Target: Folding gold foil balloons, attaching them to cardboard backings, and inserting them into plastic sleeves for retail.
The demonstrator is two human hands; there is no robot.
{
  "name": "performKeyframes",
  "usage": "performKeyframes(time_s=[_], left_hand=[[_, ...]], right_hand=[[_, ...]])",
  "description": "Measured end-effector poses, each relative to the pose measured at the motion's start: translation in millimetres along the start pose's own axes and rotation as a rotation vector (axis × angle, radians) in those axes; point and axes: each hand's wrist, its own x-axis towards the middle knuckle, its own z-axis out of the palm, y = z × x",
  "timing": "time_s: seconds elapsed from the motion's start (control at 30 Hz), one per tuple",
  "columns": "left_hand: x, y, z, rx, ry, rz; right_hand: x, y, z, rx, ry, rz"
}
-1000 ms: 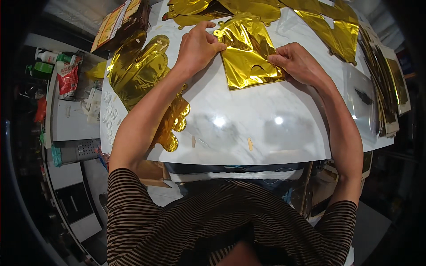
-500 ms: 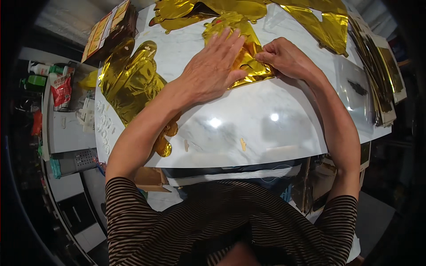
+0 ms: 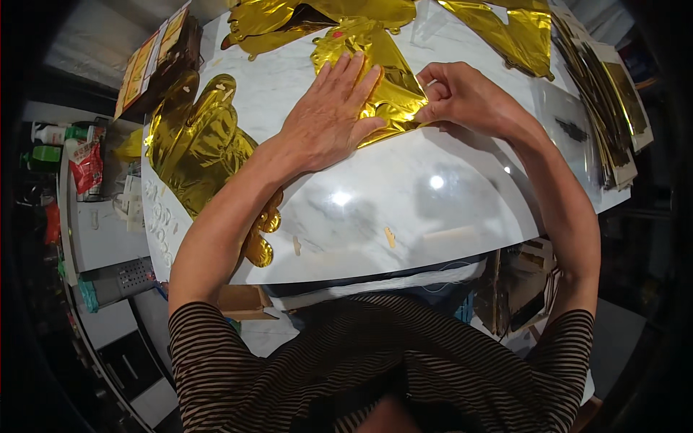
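Observation:
A shiny gold foil balloon [image 3: 393, 68], flat and folded, lies on the white marbled table. My left hand [image 3: 317, 119] rests flat on its left side, fingers stretched and spread. At the foil's lower right edge my right hand [image 3: 465, 97] is closed, with thumb and fingertips pinching the foil's corner. Exactly how the fingertips grip it is partly hidden. Beside my left forearm lies another flat gold foil balloon [image 3: 191, 144] with rounded lobes, partly covered by that arm.
More gold foil [image 3: 317, 14] lies along the far edge, with another piece [image 3: 498, 32] at the far right. Clear plastic bags [image 3: 567, 141] and a stack of flat packs [image 3: 606, 94] occupy the right side. Printed cards [image 3: 155, 58] stand far left. A small tan tab [image 3: 390, 237] lies near the front edge.
The view has shifted slightly. My right hand has turned and its fingers have shifted along the foil's corner. My left hand still presses flat, its fingers now more spread.

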Motion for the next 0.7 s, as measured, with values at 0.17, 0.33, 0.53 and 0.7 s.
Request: performKeyframes(time_s=[0.17, 0.33, 0.53, 0.7], left_hand=[[2.6, -1.2, 1.3, 0.029, 0.022, 0.010], [0.1, -1.7, 5.4, 0.039, 0.043, 0.018], [-0.1, -2.8, 6.3, 0.050, 0.049, 0.027], [1.0, -1.8, 5.7, 0.059, 0.077, 0.026]], right_hand=[[-15.4, 3.2, 15.2, 0.131, 0.094, 0.027], [-27.9, 9.7, 14.2, 0.236, 0.115, 0.023], [-50.4, 7.7, 52.6, -0.903, 0.211, -0.621], [-73.9, 20.0, 61.0, -0.920, 0.122, -0.478]])
